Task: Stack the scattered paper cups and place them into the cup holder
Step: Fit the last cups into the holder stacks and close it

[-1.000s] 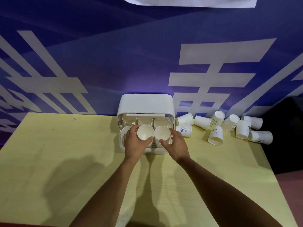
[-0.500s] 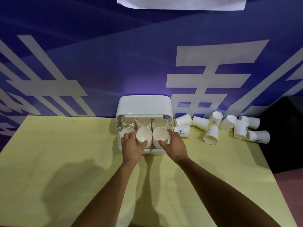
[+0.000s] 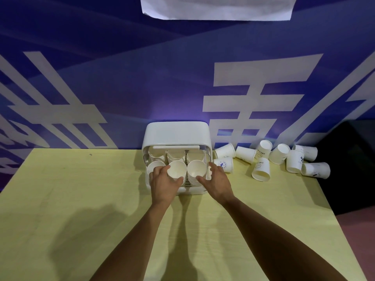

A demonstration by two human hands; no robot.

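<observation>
Place: seemed an event or promotional stand.
Sign: blue printed backdrop with big white characters [image 3: 142, 78] stood behind pale yellow wooden table [image 3: 60, 199].

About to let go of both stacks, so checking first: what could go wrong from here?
1. The left hand grips the middle cup stack and the right hand the right cup stack in the front row of the cup holder; how deep they sit is hidden, so either may tip on release.
2. A printed paper cup lies close beside the right hand; drawing back could knock it away.
</observation>
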